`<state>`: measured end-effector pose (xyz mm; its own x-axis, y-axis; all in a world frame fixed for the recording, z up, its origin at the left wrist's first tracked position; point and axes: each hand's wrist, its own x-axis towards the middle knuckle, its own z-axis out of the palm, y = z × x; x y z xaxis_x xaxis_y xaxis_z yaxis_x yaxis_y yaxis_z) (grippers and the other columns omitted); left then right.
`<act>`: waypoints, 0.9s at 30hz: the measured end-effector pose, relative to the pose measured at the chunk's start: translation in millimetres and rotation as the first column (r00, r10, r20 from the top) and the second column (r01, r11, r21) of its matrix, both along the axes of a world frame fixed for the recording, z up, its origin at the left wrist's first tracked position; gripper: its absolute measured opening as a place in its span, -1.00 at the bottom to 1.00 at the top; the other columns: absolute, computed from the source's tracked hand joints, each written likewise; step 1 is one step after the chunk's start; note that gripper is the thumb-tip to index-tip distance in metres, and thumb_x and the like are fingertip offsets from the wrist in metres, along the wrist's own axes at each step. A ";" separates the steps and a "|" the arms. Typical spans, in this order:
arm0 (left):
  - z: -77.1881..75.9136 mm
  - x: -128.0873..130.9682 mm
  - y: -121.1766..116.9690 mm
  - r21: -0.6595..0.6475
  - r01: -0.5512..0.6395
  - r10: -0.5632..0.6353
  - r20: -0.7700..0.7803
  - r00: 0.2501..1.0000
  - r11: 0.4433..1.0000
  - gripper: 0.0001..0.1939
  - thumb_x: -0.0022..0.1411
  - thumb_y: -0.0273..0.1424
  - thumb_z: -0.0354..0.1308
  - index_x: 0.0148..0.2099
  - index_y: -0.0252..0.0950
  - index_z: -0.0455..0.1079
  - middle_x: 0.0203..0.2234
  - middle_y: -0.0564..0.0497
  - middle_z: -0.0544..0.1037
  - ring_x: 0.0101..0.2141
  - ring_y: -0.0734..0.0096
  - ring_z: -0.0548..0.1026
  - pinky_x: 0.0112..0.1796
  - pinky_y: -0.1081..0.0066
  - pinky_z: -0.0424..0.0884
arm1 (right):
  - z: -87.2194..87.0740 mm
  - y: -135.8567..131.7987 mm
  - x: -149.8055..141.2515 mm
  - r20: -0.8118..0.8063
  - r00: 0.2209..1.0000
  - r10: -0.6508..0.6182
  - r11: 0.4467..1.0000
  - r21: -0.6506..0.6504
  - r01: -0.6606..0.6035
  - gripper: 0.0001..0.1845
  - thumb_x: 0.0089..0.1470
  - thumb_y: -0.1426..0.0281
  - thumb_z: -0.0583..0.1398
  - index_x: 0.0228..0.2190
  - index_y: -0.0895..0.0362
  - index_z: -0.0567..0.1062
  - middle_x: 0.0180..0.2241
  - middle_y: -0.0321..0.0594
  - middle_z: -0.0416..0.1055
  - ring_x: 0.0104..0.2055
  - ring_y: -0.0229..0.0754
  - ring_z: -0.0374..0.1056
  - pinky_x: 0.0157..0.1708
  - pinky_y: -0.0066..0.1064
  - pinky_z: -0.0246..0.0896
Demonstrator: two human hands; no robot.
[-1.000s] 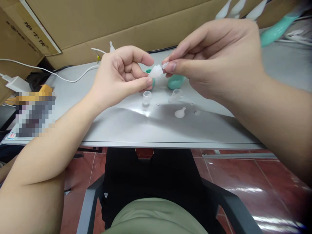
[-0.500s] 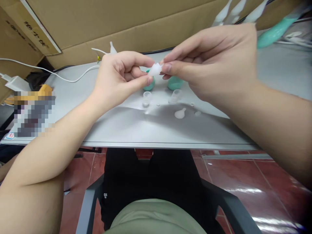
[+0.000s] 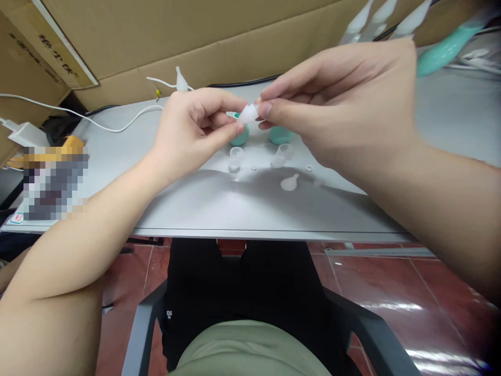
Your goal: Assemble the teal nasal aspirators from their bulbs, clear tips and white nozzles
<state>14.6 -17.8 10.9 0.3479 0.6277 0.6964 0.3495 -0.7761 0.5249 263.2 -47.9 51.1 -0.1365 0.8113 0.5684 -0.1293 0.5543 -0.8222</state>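
Observation:
Above the table, my left hand (image 3: pixel 191 125) pinches a small white translucent nozzle tip (image 3: pixel 248 113) between thumb and fingers. My right hand (image 3: pixel 352 107) has its thumb and fingertips closed at the right end of the same piece; whether a separate small part sits there is hidden by the fingers. Behind and below the hands stand two teal parts, one at the left (image 3: pixel 239 138) and one at the right (image 3: pixel 280 136), both partly covered. Closer to me are a clear upright cup (image 3: pixel 235 159) and a tilted clear cup (image 3: pixel 285 153). Another white nozzle tip (image 3: pixel 289 182) lies on its side.
Tiny rings, one left (image 3: pixel 253 168) and one right (image 3: pixel 309 168), lie on the grey table (image 3: pixel 235 211). A white tip (image 3: pixel 181 80) stands by a cable at the back. Several white-tipped pieces (image 3: pixel 360 20) and a teal handle-like body (image 3: pixel 446 55) are back right. A charger (image 3: pixel 29 137) sits left.
Both hands keep their pinch on the nozzle tip. My left hand has shifted slightly lower, uncovering more of the white tip at the back; the tip between the hands has turned slightly.

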 end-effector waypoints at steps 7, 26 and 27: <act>-2.5 -3.6 3.8 0.050 0.017 -0.014 -0.058 0.998 0.999 -0.53 0.69 0.14 0.53 0.24 -0.14 0.79 -0.21 -0.04 0.87 -0.24 0.19 0.77 -0.13 0.13 0.79 | 2.8 3.2 4.7 0.048 0.993 0.112 0.991 -0.075 -0.108 -0.76 0.03 0.34 0.81 -0.37 -0.03 0.92 -0.36 -0.33 0.76 -0.32 -0.28 0.67 -0.25 -0.44 0.67; 11.7 3.9 -9.6 0.076 -0.047 0.053 -0.071 0.996 0.996 -0.72 0.61 -0.07 0.46 -0.01 -0.15 0.80 -0.17 -0.05 0.80 -0.25 0.21 0.78 -0.19 0.20 0.78 | 1.2 12.6 15.1 0.107 0.961 0.255 0.962 -0.126 -0.242 -0.62 -0.06 0.12 0.88 -0.39 -0.05 0.90 -0.37 -0.28 0.74 -0.34 -0.23 0.68 -0.21 -0.40 0.80; 12.7 3.1 -9.8 0.086 -0.056 0.063 -0.076 0.995 0.995 -0.73 0.59 -0.06 0.47 -0.02 -0.14 0.80 -0.18 -0.04 0.80 -0.26 0.21 0.77 -0.19 0.20 0.77 | 1.6 12.1 15.5 0.113 0.961 0.254 0.963 -0.127 -0.239 -0.62 -0.03 0.10 0.87 -0.37 -0.06 0.90 -0.37 -0.30 0.75 -0.34 -0.24 0.68 -0.19 -0.42 0.81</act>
<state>17.7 -27.6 23.6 0.3673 0.5895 0.7195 0.4339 -0.7928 0.4280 278.7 -35.9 52.7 -0.4054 0.8003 0.4417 -0.1411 0.4227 -0.8952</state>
